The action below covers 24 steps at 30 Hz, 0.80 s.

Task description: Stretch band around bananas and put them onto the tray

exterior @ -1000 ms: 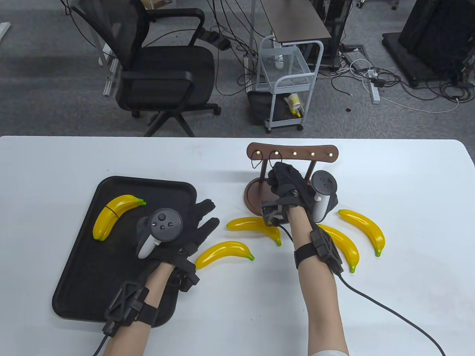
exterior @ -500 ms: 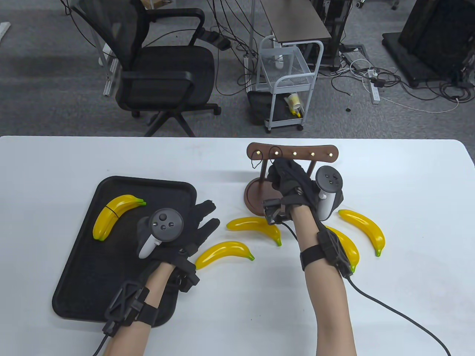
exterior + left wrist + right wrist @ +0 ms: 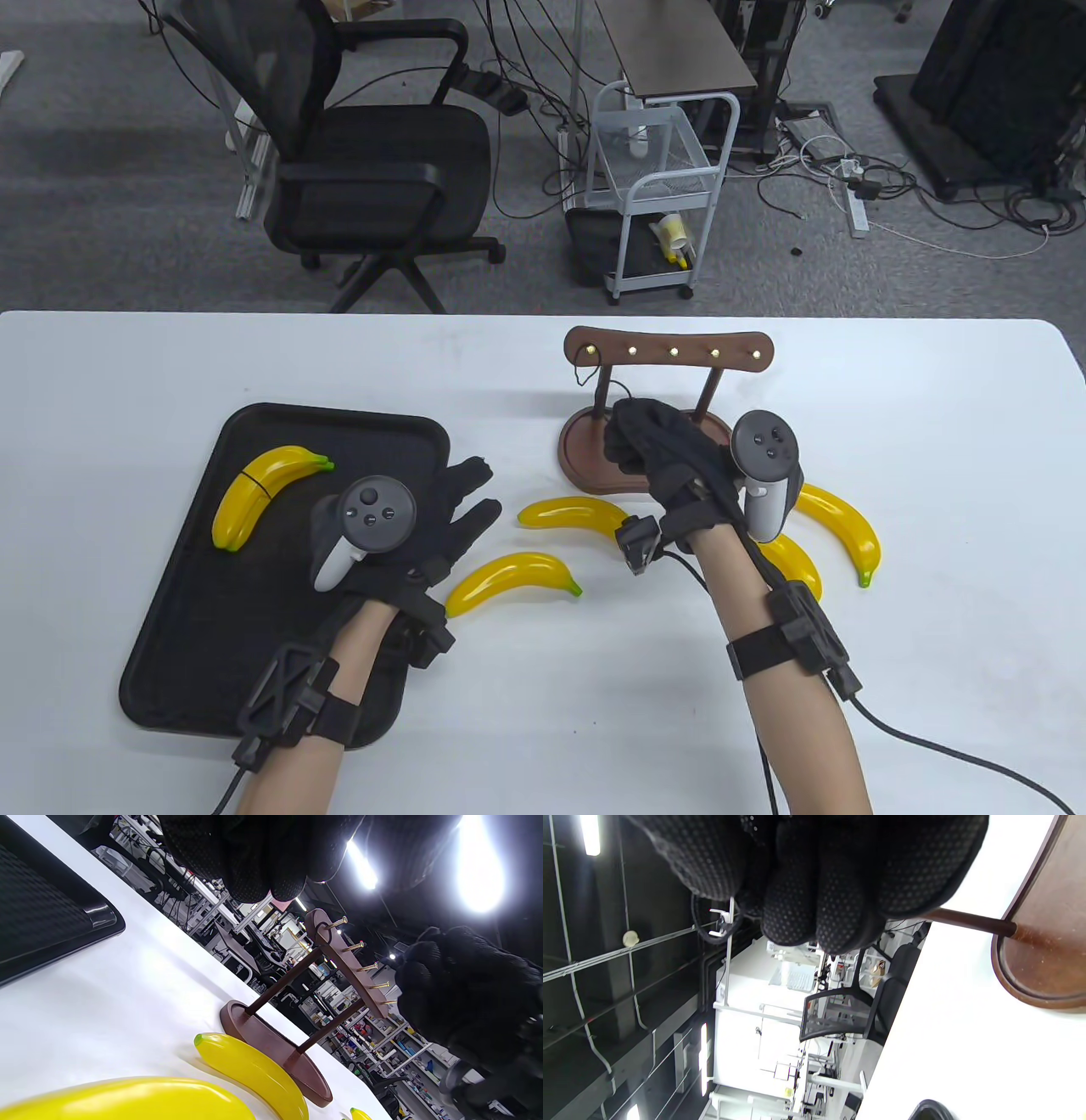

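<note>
Both hands are wearing black knit cloth gloves, the right hand [image 3: 670, 450] showing a dotted grip texture. Under the left hand [image 3: 424, 535], a matt black plastic tray [image 3: 195, 611] is lying. Glossy yellow plastic bananas [image 3: 513, 581] are shining between the hands on a smooth white worktop [image 3: 543, 722]. Ahead of the right hand, a polished wooden rack [image 3: 670, 352] is carrying brass-looking metal pegs.

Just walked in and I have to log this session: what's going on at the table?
A person in sensor gloves is banding toy bananas. One banded pair already lies on the black tray. The right hand, fingers curled, is beside the wooden peg rack; in the right wrist view a thin black band shows by its fingers. Another band hangs on the leftmost peg. The left hand rests flat at the tray's edge. Four loose bananas lie on the table.
</note>
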Tool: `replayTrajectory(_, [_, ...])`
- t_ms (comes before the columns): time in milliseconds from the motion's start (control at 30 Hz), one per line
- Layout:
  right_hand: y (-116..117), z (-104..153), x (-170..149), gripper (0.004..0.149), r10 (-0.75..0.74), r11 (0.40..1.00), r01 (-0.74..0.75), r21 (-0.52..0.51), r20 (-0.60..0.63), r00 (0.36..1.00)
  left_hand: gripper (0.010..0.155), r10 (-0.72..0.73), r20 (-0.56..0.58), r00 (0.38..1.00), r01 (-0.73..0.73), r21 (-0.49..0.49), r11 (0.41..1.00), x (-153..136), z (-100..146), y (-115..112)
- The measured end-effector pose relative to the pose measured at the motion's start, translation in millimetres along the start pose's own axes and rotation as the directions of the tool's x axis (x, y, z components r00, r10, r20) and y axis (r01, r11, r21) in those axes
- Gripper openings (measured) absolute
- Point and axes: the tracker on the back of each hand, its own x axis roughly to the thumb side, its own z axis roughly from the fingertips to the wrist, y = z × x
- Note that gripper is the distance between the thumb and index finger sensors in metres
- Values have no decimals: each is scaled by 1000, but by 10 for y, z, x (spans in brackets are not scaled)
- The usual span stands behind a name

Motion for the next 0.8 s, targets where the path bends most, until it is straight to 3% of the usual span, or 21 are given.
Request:
replayTrajectory(367, [180,337,-65,37,-21,991,12,136,62,998,62,13,11,1000,-13,3,1000,-5,1,16])
replayTrajectory(800, [330,396,-157,37,-21,971,9,237,48,999,62,30,37,999,-31,8,999,29,8,54])
